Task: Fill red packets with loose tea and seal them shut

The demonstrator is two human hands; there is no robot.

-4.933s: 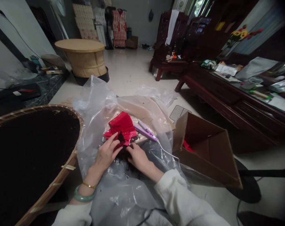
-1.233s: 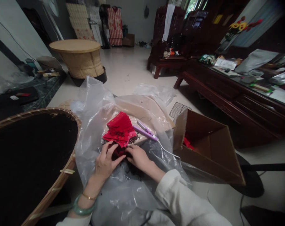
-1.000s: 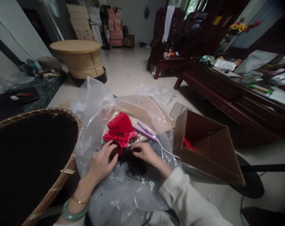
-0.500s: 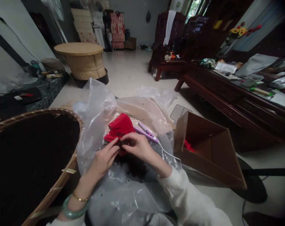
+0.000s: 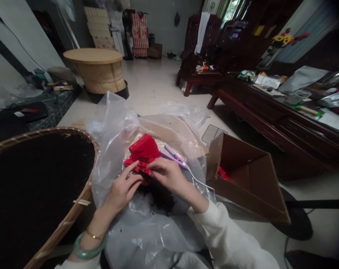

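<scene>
A small red packet with dark shreds at its mouth lies between my two hands. My left hand is at its left side, fingers spread apart, fingertips by the packet. My right hand pinches at its right edge, though the fingertips partly cover the hold. Just beyond lies a fanned stack of red packets with dark strands scattered on it. Below my hands a heap of dark, tea-like shreds rests on clear plastic sheeting. A purple clamp tool, like a small hair straightener, lies beyond my right hand.
A wide woven basket of dark shreds stands at left. On the right, an open cardboard box holds something red. A white cord runs from the purple tool towards the box. Farther off stand a dark wooden table and a round stool.
My hands, close together over the packet before, have moved slightly apart. The left fingers have spread, and more of the red packet and its dark contents shows. The stack and tool stay put.
</scene>
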